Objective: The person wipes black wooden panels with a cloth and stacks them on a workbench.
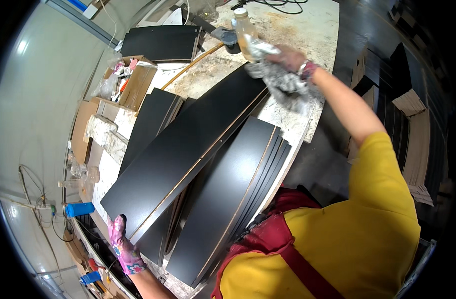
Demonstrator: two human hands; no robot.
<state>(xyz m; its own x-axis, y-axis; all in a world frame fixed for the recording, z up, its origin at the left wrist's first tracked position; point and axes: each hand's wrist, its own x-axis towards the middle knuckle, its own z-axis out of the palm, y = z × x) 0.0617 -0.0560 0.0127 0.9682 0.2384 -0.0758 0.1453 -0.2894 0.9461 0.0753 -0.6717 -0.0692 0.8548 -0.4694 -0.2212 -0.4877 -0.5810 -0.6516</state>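
A long black board (183, 149) lies slantwise across other boards on the worktable. My left hand (124, 249), in a pink flowered glove, grips its near left end, with the thumb over the edge. At the board's far end, my right hand (289, 59) is closed on a crumpled grey-and-white rag (283, 82), which is smeared by motion. Just beyond it stands a capped plastic bottle (244, 30) of yellowish liquid, next to a small dark cup (230, 41). Several more black boards (228, 194) are stacked on the right under the slanted one.
An open cardboard box (141, 87) of small items stands on the table's left side. Behind it lies another black panel (160, 42). A thin yellowish stick (193, 65) lies nearby. Stacked dark panels (415, 134) stand on the floor at right, past the table edge.
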